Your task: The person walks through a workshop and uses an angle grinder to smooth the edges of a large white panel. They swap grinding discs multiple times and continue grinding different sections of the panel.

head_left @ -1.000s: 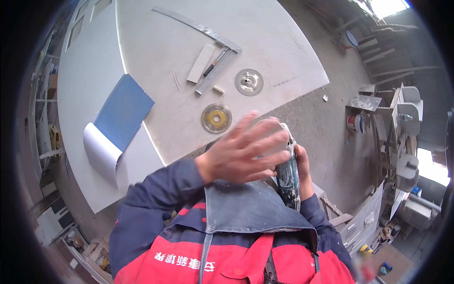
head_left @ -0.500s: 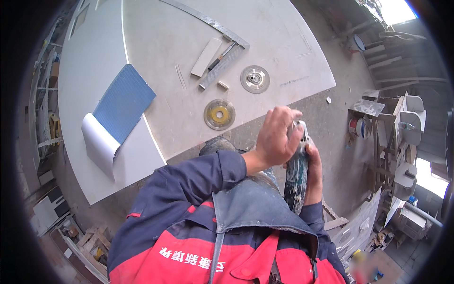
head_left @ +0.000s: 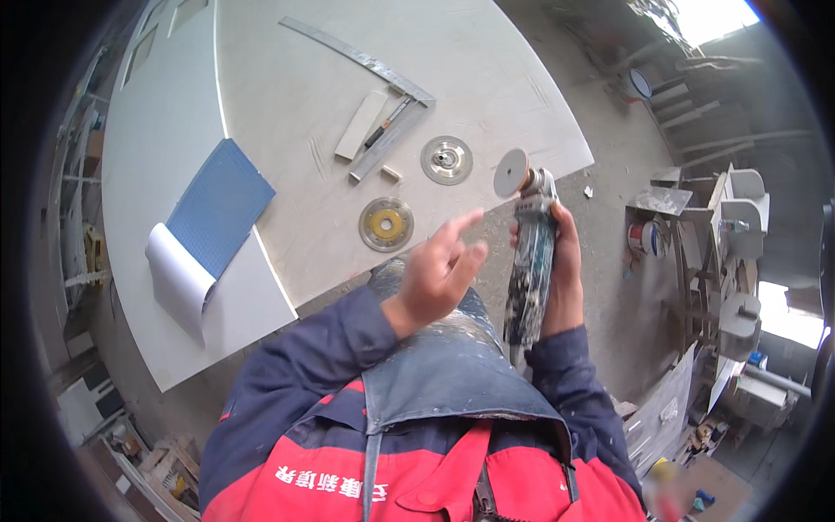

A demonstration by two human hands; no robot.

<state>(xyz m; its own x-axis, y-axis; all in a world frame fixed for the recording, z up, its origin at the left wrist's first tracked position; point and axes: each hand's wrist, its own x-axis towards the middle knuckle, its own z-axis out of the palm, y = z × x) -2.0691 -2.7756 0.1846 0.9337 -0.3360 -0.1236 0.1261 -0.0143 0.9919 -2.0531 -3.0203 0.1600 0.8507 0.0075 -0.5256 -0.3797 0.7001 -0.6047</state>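
I have the right hand [head_left: 567, 261] wrapped round the body of the grinder [head_left: 532, 248], its fingers closed on it; the tool is in the air by the counter's near edge, toward the right corner. The left hand [head_left: 439, 274] is empty, fingers loosely parted, off the near edge and apart from the tool.

A pale pad [head_left: 511, 172] sits on the grinder's head, so I'd judge the mounting done; whether it is tight I can't tell. I see the pad touching nothing, so any work with it looks left to do.

The counter [head_left: 487, 78] is pale and scuffed. A yellow-hubbed disc [head_left: 385, 224] lies by its near edge, a silver disc [head_left: 446, 160] nearer the right corner. Farther in is a square [head_left: 348, 50], with a pen [head_left: 389, 122] and a strip [head_left: 361, 126] beside its short arm. Toward the left edge lies a part-rolled blue sheet [head_left: 222, 209].

Past the right corner I see grey floor [head_left: 600, 261], a bucket [head_left: 643, 238] and bright daylight.
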